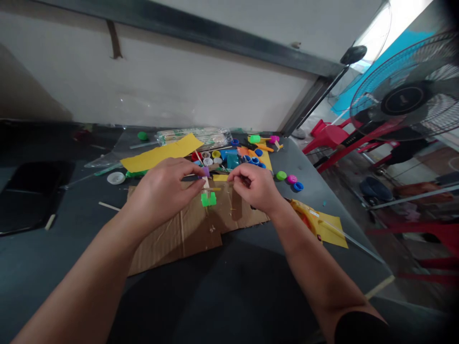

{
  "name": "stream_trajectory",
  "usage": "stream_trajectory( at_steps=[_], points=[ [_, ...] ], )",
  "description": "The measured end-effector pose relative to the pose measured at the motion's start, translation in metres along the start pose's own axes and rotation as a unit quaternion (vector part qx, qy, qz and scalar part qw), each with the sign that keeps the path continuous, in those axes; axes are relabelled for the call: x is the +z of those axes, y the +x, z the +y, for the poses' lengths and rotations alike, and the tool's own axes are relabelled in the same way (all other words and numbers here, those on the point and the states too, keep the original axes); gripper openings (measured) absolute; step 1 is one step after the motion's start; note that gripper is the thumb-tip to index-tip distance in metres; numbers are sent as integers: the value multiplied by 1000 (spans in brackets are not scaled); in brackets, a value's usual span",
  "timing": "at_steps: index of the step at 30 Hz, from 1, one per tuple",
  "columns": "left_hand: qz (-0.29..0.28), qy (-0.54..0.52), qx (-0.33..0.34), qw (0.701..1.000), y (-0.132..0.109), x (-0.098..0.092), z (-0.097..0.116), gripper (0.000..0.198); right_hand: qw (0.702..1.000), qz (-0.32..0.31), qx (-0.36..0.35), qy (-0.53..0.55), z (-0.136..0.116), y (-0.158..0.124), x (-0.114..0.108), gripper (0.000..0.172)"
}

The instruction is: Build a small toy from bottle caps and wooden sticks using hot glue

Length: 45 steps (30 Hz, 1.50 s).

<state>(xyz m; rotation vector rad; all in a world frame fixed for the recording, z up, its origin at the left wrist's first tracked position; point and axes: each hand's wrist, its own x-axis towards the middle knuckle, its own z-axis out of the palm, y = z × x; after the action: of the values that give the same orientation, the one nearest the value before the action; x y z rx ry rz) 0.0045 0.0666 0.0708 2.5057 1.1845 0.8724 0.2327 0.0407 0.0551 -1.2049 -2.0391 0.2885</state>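
My left hand (167, 186) is closed on a small stick piece (206, 183), thumb and fingertips pinching its upper part. A bright green foam piece (208, 199) sits at the lower end of the stick, and a purple piece (204, 171) shows at the upper end by my fingertips. Just to the right, my right hand (253, 184) has its fingers curled in a pinch; whatever it may hold is too small to make out. Both hands are above a brown cardboard sheet (168, 239) on the dark table.
Yellow paper (161, 154), bagged wooden sticks (193, 137) and several bottle caps (254, 160) lie behind my hands. A yellow glue gun (306, 215) rests at the right, a black phone-like object (27, 196) at the left. A fan (405, 98) stands beyond the table.
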Motion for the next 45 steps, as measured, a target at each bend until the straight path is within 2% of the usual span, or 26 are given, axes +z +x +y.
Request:
stream_trajectory(
  at_steps=[3,9,12,16,19,21,23,26,27,30,34,39,45],
  points=[
    [10,-6,-17,1000,-1,-5,-1,14,1000,9,15,12,-2,0,1,17],
    [-9,-28,-14,999,-1,-3,2,13,999,28,20,26,-12,1,0,11],
    [0,-38,-11,999,-1,-4,6,13,996,41,48,56,-18,1,1,9],
    [16,-48,-13,999,-2,-8,11,14,986,64,106,110,-26,-1,2,29],
    [19,-41,-28,999,-1,-17,10,14,984,72,115,116,-29,-1,3,43],
    [17,-11,-61,998,-1,-26,6,16,985,68,115,110,-26,-1,3,45],
    [12,39,-111,993,-2,-34,-1,23,987,71,107,99,-21,0,3,39],
    [-19,87,-168,982,-3,-40,-13,30,992,86,77,51,-13,2,4,13],
    [-38,83,-171,981,-4,-39,-17,30,994,83,65,30,-12,2,4,16],
    [-84,27,-132,987,-4,-30,-22,28,999,46,10,-11,-15,2,6,29],
    [-88,-28,-58,994,-3,-16,-16,25,997,-4,-47,-58,-22,0,12,25],
    [-89,-28,-30,995,0,-8,-6,17,995,6,-40,-95,-25,-2,21,15],
    [-73,-33,-9,997,-1,0,-7,16,994,0,-25,-102,-29,-4,25,10]
  ],
)
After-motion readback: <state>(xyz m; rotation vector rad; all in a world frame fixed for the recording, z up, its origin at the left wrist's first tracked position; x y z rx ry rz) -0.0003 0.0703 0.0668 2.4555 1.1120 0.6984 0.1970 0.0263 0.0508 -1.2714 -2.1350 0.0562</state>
